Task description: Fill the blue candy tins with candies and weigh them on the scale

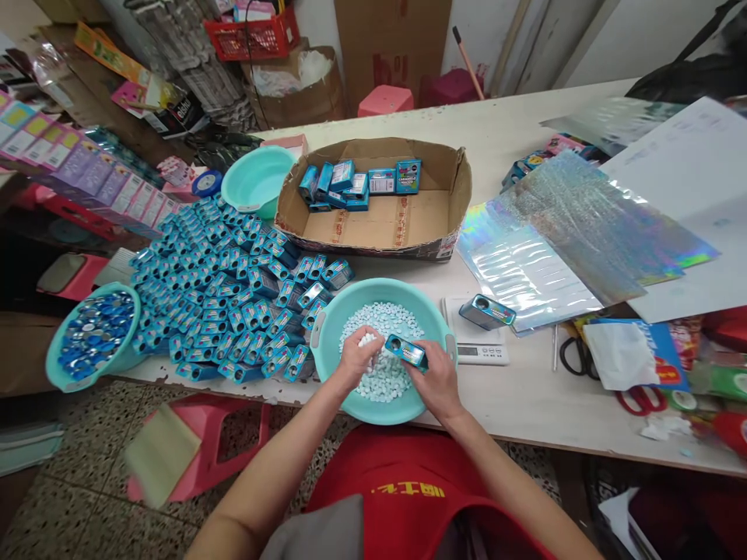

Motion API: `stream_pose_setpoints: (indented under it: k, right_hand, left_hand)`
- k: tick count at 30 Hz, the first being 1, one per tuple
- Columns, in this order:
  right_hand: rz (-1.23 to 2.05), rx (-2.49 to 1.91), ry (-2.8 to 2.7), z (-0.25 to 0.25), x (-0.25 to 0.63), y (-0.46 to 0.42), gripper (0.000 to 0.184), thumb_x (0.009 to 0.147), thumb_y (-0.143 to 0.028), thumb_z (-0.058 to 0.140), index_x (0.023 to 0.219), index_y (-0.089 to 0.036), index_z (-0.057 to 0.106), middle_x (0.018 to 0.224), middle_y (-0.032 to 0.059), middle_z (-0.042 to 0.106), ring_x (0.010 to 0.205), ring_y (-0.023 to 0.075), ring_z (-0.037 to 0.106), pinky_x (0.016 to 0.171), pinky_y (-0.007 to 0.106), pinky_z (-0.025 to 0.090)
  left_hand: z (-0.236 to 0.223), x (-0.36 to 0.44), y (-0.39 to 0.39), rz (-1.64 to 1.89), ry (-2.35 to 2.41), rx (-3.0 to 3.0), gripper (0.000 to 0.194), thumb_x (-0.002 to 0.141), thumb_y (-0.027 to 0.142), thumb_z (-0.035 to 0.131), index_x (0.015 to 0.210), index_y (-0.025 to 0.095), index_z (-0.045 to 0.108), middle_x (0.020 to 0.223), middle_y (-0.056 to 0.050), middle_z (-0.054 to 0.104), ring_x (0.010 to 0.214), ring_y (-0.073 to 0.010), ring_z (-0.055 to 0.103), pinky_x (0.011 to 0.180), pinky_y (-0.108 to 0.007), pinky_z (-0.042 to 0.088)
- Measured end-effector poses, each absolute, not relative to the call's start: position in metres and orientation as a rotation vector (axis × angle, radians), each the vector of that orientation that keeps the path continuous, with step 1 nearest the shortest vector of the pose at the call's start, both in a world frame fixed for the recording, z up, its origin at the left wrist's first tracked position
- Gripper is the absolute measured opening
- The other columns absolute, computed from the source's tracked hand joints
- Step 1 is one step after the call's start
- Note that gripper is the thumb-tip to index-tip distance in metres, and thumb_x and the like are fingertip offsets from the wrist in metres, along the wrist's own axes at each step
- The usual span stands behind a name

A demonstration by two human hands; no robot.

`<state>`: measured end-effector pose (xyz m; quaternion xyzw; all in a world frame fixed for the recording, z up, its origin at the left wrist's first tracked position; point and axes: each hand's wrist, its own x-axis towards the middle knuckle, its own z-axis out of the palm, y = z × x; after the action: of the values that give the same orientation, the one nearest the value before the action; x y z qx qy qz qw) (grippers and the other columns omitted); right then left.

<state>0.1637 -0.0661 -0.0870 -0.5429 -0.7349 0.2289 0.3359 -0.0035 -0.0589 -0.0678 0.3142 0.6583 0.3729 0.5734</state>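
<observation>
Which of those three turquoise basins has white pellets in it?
The front-middle basin: white pellets lie inside it, beneath the left hand and right hand. The far-left basin holds shiny discs; the back basin, beside the carton, shows neither.

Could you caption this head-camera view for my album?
Over a turquoise basin of white pellets, the left hand holds some, the right hand a small blue box.

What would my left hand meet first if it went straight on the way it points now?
Your left hand would likely meet the blue Caramelo container held in your right hand, though this single view leaves the depth unclear.
</observation>
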Motion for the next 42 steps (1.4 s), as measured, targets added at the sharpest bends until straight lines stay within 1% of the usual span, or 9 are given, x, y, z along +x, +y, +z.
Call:
stream_pose_setpoints:
  k: [4,7,12,17,20,28,33,38,42]
  right_hand:
    - [0.768,-1.368,-2.012,-0.074,0.153,-0.072,0.020,0.081,-0.028,0.059,0.099,-0.019,0.056,0.091,0.0071,0.064,0.086,0.0248,0.061,0.072,0.035,0.047]
    - [0.815,-1.333,-1.982,-0.061,0.148,-0.075,0.023,0.080,-0.027,0.061,0.101,-0.021,0.056,0.093,0.0072,0.064,0.088,0.0246,0.061,0.074,0.035,0.047]
    - [0.888,-1.338,-1.916,-0.050,0.148,-0.072,0.021,0.079,-0.025,0.060,0.099,-0.021,0.056,0.092,0.0059,0.063,0.087,0.0234,0.061,0.074,0.034,0.048]
    - [0.936,-1.327,-1.852,-0.047,0.149,-0.070,0.021,0.079,-0.026,0.062,0.098,-0.020,0.055,0.092,0.0059,0.062,0.087,0.0232,0.060,0.075,0.035,0.048]
    - [0.936,-1.323,-1.836,-0.046,0.152,-0.068,0.022,0.079,-0.026,0.062,0.099,-0.020,0.055,0.092,0.0058,0.061,0.088,0.0231,0.060,0.076,0.035,0.048]
    - [0.943,-1.325,-1.806,-0.047,0.160,-0.069,0.023,0.077,-0.023,0.063,0.098,-0.021,0.056,0.090,0.0051,0.061,0.085,0.0223,0.060,0.072,0.033,0.048]
    - [0.941,-1.308,-1.777,-0.043,0.162,-0.069,0.023,0.077,-0.022,0.063,0.098,-0.022,0.056,0.090,0.0047,0.061,0.086,0.0224,0.059,0.074,0.034,0.047]
    - [0.955,-1.311,-1.736,-0.041,0.164,-0.068,0.023,0.077,-0.022,0.064,0.099,-0.021,0.055,0.092,0.0054,0.060,0.088,0.0226,0.059,0.076,0.034,0.047]
    - [0.959,-1.318,-1.713,-0.044,0.164,-0.067,0.023,0.077,-0.021,0.062,0.099,-0.022,0.055,0.093,0.0055,0.060,0.089,0.0227,0.059,0.076,0.035,0.047]
  left_hand:
    - [-0.042,0.012,-0.053,1.465,1.297,0.473,0.019,0.069,0.032,0.061,0.070,0.019,0.047,0.058,0.005,0.049,0.047,-0.0068,0.048,0.050,-0.020,0.041]
    - [-0.035,0.018,-0.050,1.634,1.223,0.389,0.018,0.071,0.031,0.060,0.069,0.018,0.047,0.060,0.005,0.051,0.051,-0.0073,0.051,0.057,-0.023,0.046]
    - [-0.028,0.019,-0.043,1.595,1.322,0.245,0.025,0.070,0.035,0.065,0.072,0.017,0.047,0.062,0.004,0.054,0.053,-0.0097,0.057,0.050,-0.020,0.044]
    - [-0.020,0.021,-0.039,1.607,1.262,0.291,0.028,0.071,0.037,0.067,0.078,0.019,0.046,0.058,0.007,0.051,0.045,-0.0077,0.051,0.043,-0.018,0.039]
    - [-0.019,0.022,-0.038,1.602,1.259,0.331,0.030,0.073,0.038,0.066,0.072,0.019,0.044,0.057,0.006,0.050,0.043,-0.0071,0.049,0.040,-0.017,0.036]
    - [-0.015,0.033,-0.035,1.596,1.266,0.428,0.033,0.074,0.040,0.065,0.066,0.018,0.042,0.057,0.005,0.049,0.048,-0.0074,0.051,0.045,-0.019,0.040]
    - [-0.009,0.038,-0.034,1.600,1.266,0.458,0.035,0.073,0.038,0.068,0.072,0.020,0.038,0.052,0.008,0.048,0.043,-0.0074,0.049,0.042,-0.018,0.037]
    - [-0.012,0.041,-0.034,1.591,1.279,0.442,0.030,0.072,0.035,0.068,0.087,0.021,0.046,0.058,0.007,0.051,0.047,-0.0074,0.051,0.044,-0.018,0.040]
    - [-0.016,0.047,-0.032,1.543,1.311,0.453,0.027,0.072,0.036,0.068,0.081,0.018,0.050,0.060,0.006,0.050,0.047,-0.0057,0.049,0.040,-0.015,0.036]
